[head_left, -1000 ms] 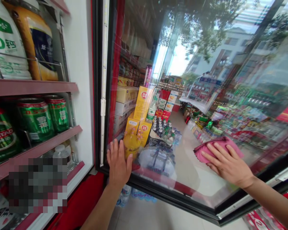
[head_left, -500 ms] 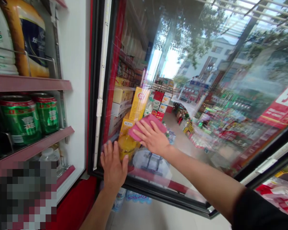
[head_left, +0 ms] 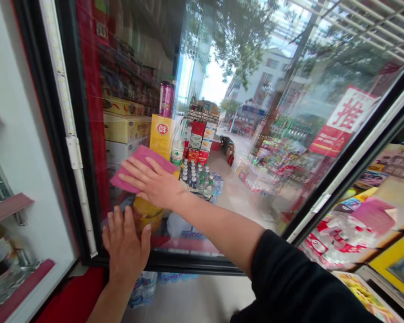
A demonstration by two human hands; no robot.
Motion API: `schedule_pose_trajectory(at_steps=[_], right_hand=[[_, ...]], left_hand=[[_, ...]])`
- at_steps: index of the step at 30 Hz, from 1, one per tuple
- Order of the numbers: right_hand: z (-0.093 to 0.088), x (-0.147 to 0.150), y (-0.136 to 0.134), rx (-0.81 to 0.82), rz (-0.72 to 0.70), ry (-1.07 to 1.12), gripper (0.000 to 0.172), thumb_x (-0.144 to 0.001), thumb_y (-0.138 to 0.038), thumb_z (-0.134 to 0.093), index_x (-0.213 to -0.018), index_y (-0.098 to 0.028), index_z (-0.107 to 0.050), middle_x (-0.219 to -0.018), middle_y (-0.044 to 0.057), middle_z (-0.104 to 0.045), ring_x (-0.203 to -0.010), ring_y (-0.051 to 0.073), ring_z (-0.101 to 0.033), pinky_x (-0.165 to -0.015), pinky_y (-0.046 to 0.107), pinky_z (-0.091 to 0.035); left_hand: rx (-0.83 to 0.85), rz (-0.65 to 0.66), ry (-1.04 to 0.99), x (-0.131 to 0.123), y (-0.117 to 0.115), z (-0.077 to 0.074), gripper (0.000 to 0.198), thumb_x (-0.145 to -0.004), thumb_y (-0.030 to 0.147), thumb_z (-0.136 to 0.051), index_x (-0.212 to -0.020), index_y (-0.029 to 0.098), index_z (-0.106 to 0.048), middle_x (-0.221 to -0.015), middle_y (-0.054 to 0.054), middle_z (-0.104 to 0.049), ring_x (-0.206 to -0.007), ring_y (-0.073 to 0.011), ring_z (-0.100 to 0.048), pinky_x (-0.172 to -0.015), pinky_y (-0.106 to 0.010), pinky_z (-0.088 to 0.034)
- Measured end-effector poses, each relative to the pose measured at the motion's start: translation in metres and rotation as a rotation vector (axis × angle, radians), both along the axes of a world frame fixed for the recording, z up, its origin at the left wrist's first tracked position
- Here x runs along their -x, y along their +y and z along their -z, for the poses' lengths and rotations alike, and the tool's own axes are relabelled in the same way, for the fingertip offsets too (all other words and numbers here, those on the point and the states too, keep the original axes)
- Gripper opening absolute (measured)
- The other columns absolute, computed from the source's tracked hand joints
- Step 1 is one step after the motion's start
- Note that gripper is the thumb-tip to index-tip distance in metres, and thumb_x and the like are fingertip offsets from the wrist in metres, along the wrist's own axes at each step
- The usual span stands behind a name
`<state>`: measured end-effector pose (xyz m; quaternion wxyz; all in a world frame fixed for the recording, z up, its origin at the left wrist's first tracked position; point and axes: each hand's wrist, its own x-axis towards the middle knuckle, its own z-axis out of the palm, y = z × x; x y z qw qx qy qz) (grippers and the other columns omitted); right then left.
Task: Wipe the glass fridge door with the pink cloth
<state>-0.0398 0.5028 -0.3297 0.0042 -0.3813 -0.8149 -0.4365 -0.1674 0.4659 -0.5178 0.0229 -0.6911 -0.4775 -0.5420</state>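
Note:
A fridge's glass door (head_left: 256,134) stands swung open in front of me, framed in black. My right hand (head_left: 153,181) lies flat on a pink cloth (head_left: 139,166), pressing it against the glass near the hinge side. Below it, my left hand (head_left: 126,244) rests open with spread fingers on the lower left corner of the pane, just above the bottom frame. Through the glass I see stacked yellow boxes, bottles and a shop aisle.
The open fridge interior (head_left: 16,179) with pink shelves is at the left. Packs of water bottles (head_left: 143,287) lie on the floor under the door. Packaged goods (head_left: 350,237) sit at the right beyond the door's edge.
My right hand has slid the pink cloth leftward across the glass, from the right side to the hinge side. The left hand stays flat on the lower corner. My view has turned right.

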Motion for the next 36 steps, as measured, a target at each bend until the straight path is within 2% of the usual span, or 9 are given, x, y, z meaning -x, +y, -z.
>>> schedule_pose_trajectory(at_steps=[5,9,15,20,23,26,31,34,36], right_hand=[[0.020,-0.097,-0.056,0.030,-0.002,0.050,0.070,-0.112,-0.036,-0.048,-0.176,-0.021,-0.025,-0.185,0.008,-0.013,-0.173,0.028,-0.010,-0.140,0.056,-0.010],[0.035,-0.173,-0.097,-0.030,0.062,0.104,0.074,-0.110,-0.050,-0.053,-0.176,-0.029,-0.027,-0.180,0.008,-0.030,-0.170,0.030,-0.023,-0.139,0.058,-0.012],[0.046,-0.272,-0.167,-0.335,0.193,0.119,0.066,-0.104,-0.057,-0.061,-0.164,-0.032,-0.051,-0.171,0.012,-0.049,-0.165,0.031,-0.034,-0.138,0.059,-0.006],[0.065,-0.318,-0.210,-0.606,0.410,0.368,0.066,-0.103,-0.051,-0.059,-0.158,-0.015,-0.057,-0.175,0.028,-0.033,-0.168,0.043,-0.022,-0.126,0.075,-0.029],[0.074,-0.300,-0.191,-0.858,0.485,0.671,0.078,-0.106,-0.050,-0.052,-0.168,-0.004,-0.039,-0.173,0.038,-0.027,-0.168,0.050,-0.015,-0.116,0.086,-0.032],[0.068,-0.248,-0.144,-1.013,0.416,0.906,0.083,-0.105,-0.049,-0.053,-0.173,-0.006,-0.030,-0.175,0.036,-0.023,-0.168,0.050,-0.012,-0.119,0.089,-0.022],[0.040,-0.139,-0.065,-0.756,0.180,0.775,0.067,-0.105,-0.043,-0.053,-0.166,-0.014,-0.047,-0.182,0.022,-0.016,-0.172,0.037,0.003,-0.133,0.074,-0.004],[0.027,-0.082,-0.033,-0.576,0.043,0.620,0.068,-0.105,-0.047,-0.058,-0.167,-0.021,-0.045,-0.182,0.015,-0.023,-0.173,0.034,-0.002,-0.136,0.067,-0.013],[0.019,-0.052,-0.019,-0.406,0.028,0.444,0.061,-0.109,-0.039,-0.052,-0.168,-0.024,-0.044,-0.182,0.010,-0.025,-0.172,0.030,-0.014,-0.137,0.058,-0.022]], left_hand=[[-0.002,0.044,0.023,-0.014,-0.010,-0.002,0.080,-0.110,0.046,-0.046,-0.176,0.010,-0.018,-0.179,-0.029,-0.022,-0.169,-0.0449,-0.017,-0.133,-0.069,-0.020],[-0.013,0.090,0.033,-0.028,-0.018,-0.003,0.081,-0.109,0.046,-0.047,-0.176,0.011,-0.019,-0.179,-0.029,-0.024,-0.169,-0.0454,-0.018,-0.132,-0.071,-0.021],[-0.084,0.154,0.064,-0.036,-0.029,-0.007,0.082,-0.108,0.043,-0.050,-0.177,0.014,-0.016,-0.179,-0.028,-0.022,-0.169,-0.0452,-0.017,-0.132,-0.070,-0.021],[-0.079,0.193,0.052,-0.048,-0.035,-0.013,0.085,-0.108,0.040,-0.053,-0.178,0.019,-0.011,-0.181,-0.025,-0.019,-0.170,-0.0446,-0.017,-0.132,-0.071,-0.023],[-0.075,0.212,0.048,-0.063,-0.041,-0.028,0.086,-0.108,0.039,-0.053,-0.179,0.023,-0.008,-0.183,-0.022,-0.017,-0.170,-0.0435,-0.017,-0.132,-0.071,-0.024],[-0.079,0.269,0.067,-0.074,-0.049,-0.054,0.086,-0.107,0.039,-0.053,-0.179,0.025,-0.007,-0.184,-0.018,-0.014,-0.171,-0.0415,-0.014,-0.134,-0.069,-0.021],[-0.131,0.251,0.028,-0.066,-0.060,-0.094,0.083,-0.108,0.039,-0.049,-0.179,0.023,-0.008,-0.185,-0.017,-0.012,-0.172,-0.0397,-0.011,-0.135,-0.068,-0.020],[-0.137,0.204,0.003,-0.050,-0.058,-0.103,0.082,-0.108,0.041,-0.049,-0.179,0.022,-0.011,-0.185,-0.018,-0.010,-0.171,-0.0436,-0.012,-0.132,-0.074,-0.021],[-0.125,0.170,-0.013,-0.040,-0.053,-0.105,0.082,-0.108,0.044,-0.048,-0.179,0.021,-0.013,-0.184,-0.019,-0.009,-0.170,-0.0479,-0.012,-0.130,-0.079,-0.021]])
